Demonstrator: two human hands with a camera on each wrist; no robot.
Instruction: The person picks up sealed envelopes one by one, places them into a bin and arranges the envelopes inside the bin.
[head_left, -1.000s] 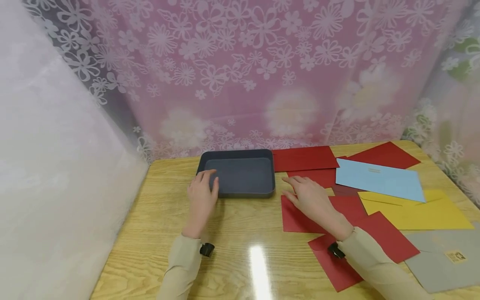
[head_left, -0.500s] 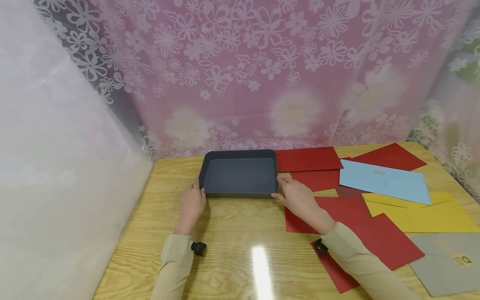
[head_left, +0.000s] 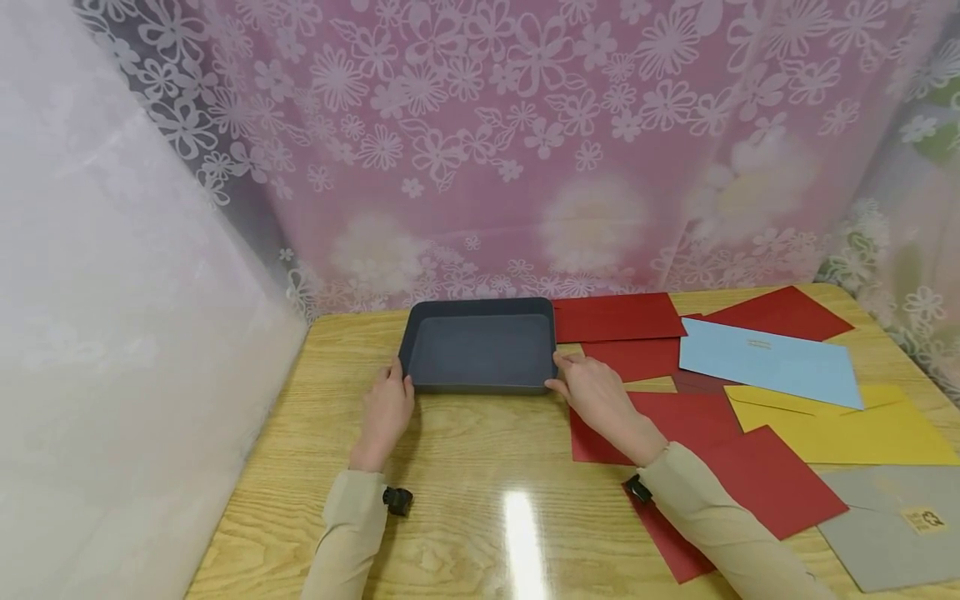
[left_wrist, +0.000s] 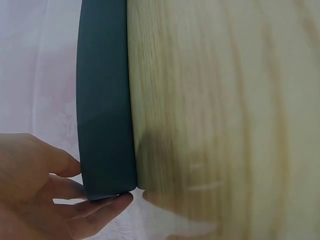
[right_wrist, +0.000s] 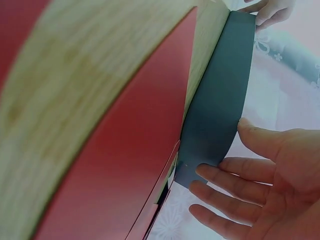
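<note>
A dark grey rectangular tray (head_left: 483, 350) with raised walls lies at the back of the table, nothing inside it. My left hand (head_left: 386, 412) grips its near left corner, thumb toward the front wall and fingers along the side. At the near right corner my right hand (head_left: 600, 407) holds the tray between thumb and fingers. In the right wrist view the thumb touches the rim, with the fingers spread along the tray's end. Under my right wrist lies a red envelope (head_left: 690, 412), close to the tray.
More envelopes spread over the table's right side: several red ones, a light blue one (head_left: 765, 362), a yellow one (head_left: 847, 429) and a grey one (head_left: 885, 525) with a printed label. A pink flowered curtain (head_left: 480, 167) hangs just behind the wooden table (head_left: 457, 500).
My left hand has moved from over the tray's front left edge to its outer corner. The right hand has closed leftward onto the right corner. Both have stayed there over the last half second.
</note>
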